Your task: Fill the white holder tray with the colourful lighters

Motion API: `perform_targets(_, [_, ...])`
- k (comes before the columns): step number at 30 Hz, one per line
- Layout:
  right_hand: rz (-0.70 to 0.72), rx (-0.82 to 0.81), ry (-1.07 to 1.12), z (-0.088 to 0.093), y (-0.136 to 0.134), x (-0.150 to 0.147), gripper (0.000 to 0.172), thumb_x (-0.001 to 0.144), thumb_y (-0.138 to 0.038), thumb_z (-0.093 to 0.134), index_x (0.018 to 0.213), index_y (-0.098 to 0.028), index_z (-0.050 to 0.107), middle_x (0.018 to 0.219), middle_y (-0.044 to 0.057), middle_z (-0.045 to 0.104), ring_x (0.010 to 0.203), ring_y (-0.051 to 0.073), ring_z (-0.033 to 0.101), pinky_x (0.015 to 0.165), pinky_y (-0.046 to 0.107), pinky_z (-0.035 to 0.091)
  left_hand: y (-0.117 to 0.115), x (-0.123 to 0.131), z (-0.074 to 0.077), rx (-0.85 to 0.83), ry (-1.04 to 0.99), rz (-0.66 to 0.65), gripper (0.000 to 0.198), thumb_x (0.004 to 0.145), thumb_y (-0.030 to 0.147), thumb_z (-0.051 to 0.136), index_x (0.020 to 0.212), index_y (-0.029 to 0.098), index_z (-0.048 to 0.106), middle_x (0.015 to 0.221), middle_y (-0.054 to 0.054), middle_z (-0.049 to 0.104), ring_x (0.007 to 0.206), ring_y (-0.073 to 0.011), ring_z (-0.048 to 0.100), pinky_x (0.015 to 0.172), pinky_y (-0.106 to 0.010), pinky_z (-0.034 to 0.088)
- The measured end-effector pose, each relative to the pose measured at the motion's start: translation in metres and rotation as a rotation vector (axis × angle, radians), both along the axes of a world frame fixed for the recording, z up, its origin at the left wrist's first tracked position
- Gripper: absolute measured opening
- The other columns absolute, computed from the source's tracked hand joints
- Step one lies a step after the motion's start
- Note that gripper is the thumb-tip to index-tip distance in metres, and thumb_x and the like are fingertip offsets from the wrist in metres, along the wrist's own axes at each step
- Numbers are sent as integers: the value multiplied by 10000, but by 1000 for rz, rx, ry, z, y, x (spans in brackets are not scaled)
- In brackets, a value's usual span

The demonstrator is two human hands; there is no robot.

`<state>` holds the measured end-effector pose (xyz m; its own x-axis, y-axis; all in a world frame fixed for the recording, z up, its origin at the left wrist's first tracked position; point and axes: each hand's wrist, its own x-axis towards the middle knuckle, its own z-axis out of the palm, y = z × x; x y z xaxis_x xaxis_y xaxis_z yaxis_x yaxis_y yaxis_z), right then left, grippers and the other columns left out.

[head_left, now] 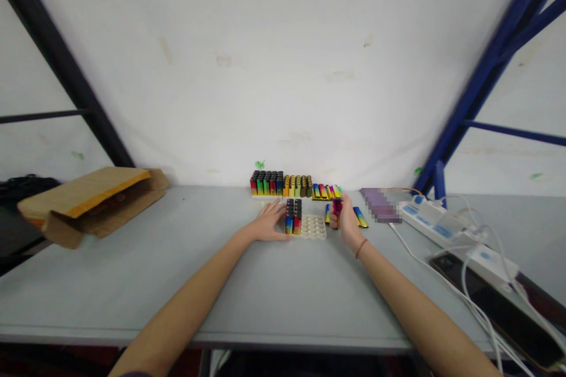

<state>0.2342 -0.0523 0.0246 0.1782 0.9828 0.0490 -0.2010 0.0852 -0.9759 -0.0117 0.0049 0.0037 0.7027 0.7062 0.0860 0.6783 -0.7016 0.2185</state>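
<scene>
Diffuse light evenly brightens the pale wall (283, 70) and grey tabletop (283, 294); shadows look faint, deepening below its front edge. Slight blur softens the small coloured cylinders (289, 222), wide-angle stretch slants the blue post (489, 65), and coarse pixelation partly masks a purple item (372, 200).

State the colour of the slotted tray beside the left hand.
The tray is off-white; it shows best in the head view.
</scene>
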Motion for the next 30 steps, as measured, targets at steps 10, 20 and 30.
perform_targets(10, [-19,333,-497,-9,-3,-12,336,794,-464,629,966,-178,661,955,78,690,828,203,619,685,291,485,-5,-3,-2,-27,-24,-49,994,659,673,716,1463,196,379,1570,-141,292,1471,-384,120,1186,-544,99])
perform_targets(20, [-42,466,-867,-17,-4,-14,342,879,-337,548,1186,-199,609,866,63,691,743,209,631,749,343,503,-6,-2,-2,-46,-20,-34,960,685,670,697,1448,175,391,1546,-170,334,1427,-377,280,1183,-533,138])
perform_targets(30, [-59,565,-1043,-20,2,-7,317,913,-295,531,1204,-220,634,1087,102,708,938,239,658,888,371,499,-6,-2,-2,-44,-4,-20,976,678,666,702,1443,141,402,1533,-174,355,1417,-388,297,1189,-527,137])
